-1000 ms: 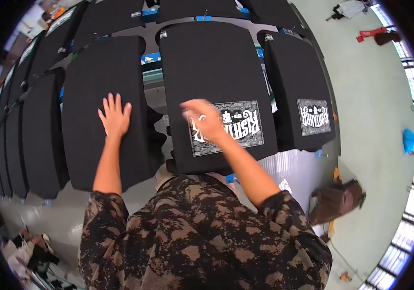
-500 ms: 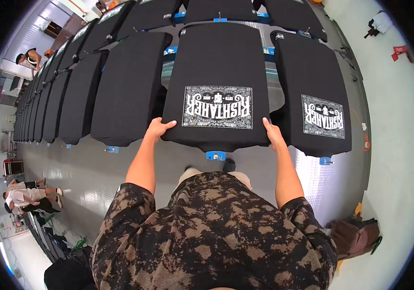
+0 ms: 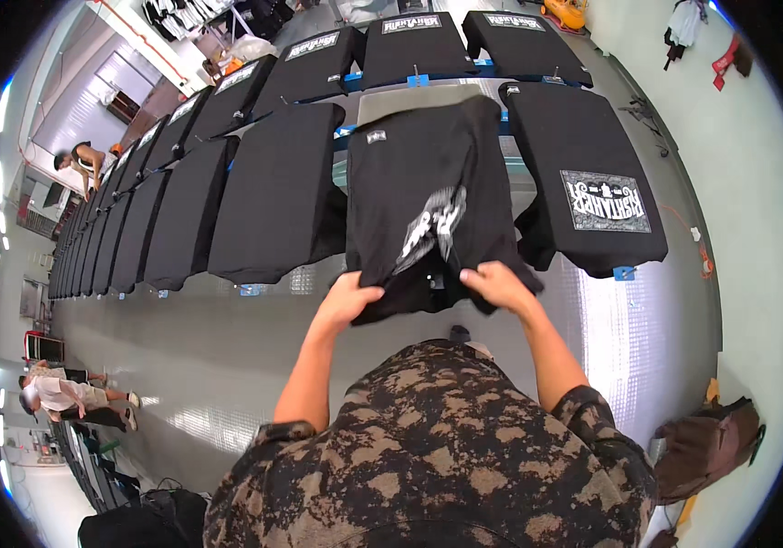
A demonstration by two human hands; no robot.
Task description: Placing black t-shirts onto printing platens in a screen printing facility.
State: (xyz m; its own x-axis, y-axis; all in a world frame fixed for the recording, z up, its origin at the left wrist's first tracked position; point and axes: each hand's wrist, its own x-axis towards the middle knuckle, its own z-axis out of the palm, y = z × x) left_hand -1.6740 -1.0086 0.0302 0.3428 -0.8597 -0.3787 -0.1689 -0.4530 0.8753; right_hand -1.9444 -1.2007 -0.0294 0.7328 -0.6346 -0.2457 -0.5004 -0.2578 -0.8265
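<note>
A black T-shirt (image 3: 419, 173) with a white print is partly off a greyish flat printing board (image 3: 414, 100), whose far end is bare. The print is folded and crumpled in the middle. At the shirt's near left edge, my left hand (image 3: 347, 300) is closed on the cloth. My right hand (image 3: 503, 288) grips the near right part, with the thumb on top. Cloth bunches between the two hands. To the right, another black T-shirt (image 3: 565, 137) with a flat white print lies stretched over its board. A plain-looking black T-shirt (image 3: 277, 183) covers the board to the left.
Several more black shirts on boards run off in a row to the far left, with a second row behind. People stand at the left and far left. A dark brown bag (image 3: 706, 447) sits by the right wall. A yellow machine (image 3: 565, 13) is at the back right.
Both hands have drawn the shirt toward me, baring the board's far end. The print, flat before, is now creased. My hands have come closer together.
</note>
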